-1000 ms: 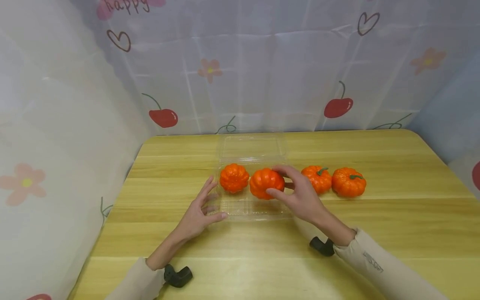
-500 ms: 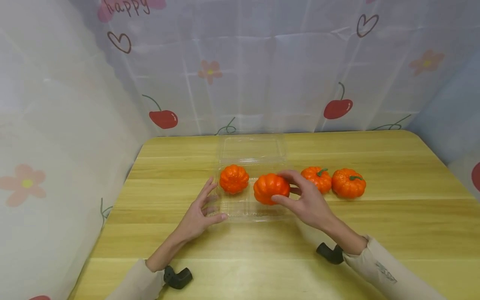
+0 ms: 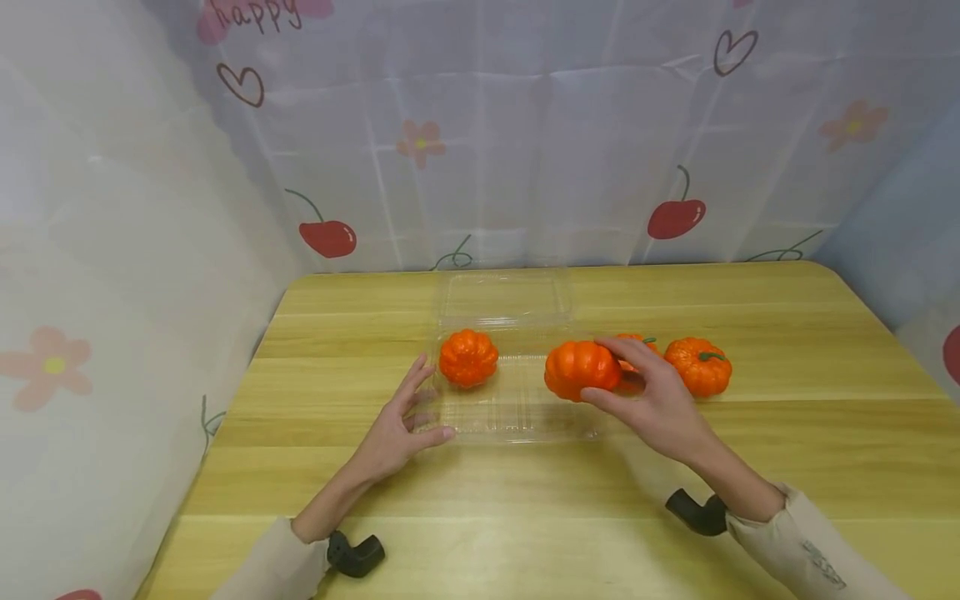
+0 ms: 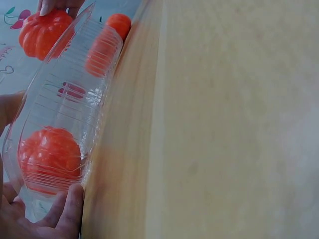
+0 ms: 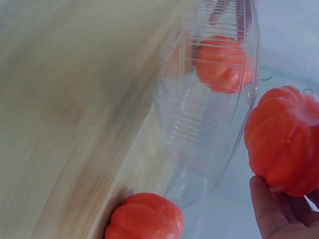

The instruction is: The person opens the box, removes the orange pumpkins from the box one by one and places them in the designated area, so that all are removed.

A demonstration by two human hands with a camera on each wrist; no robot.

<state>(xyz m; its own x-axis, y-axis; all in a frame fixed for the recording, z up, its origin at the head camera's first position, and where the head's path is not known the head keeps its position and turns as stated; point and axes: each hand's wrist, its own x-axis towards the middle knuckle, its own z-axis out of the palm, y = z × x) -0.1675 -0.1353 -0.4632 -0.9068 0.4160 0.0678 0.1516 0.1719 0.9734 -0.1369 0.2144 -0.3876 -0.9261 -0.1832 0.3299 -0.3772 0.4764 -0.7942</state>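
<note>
My right hand point(image 3: 660, 408) grips a small orange pumpkin point(image 3: 581, 371) between thumb and fingers, raised over the right end of a clear plastic clamshell box point(image 3: 517, 408). The right wrist view shows this held pumpkin point(image 5: 284, 139) apart from the box's rim. Inside the box's left half sits another pumpkin point(image 3: 468, 358), stem hidden. My left hand point(image 3: 397, 429) rests against the box's left end, its fingers fairly straight and spread, the thumb at the front left corner. The left wrist view shows its fingers point(image 4: 71, 211) touching the box wall.
Two pumpkins with green stems stand side by side right of the box: a partly hidden pumpkin point(image 3: 636, 343) behind my right hand, and a farther pumpkin point(image 3: 699, 367). The box's lid point(image 3: 504, 296) lies folded back toward the patterned curtain point(image 3: 525, 150). All rest on a wooden table point(image 3: 480, 517).
My right hand has lifted the pumpkin out of the box's middle and carried it to the right, now partly covering the nearer stemmed pumpkin. The left hand has stayed put.
</note>
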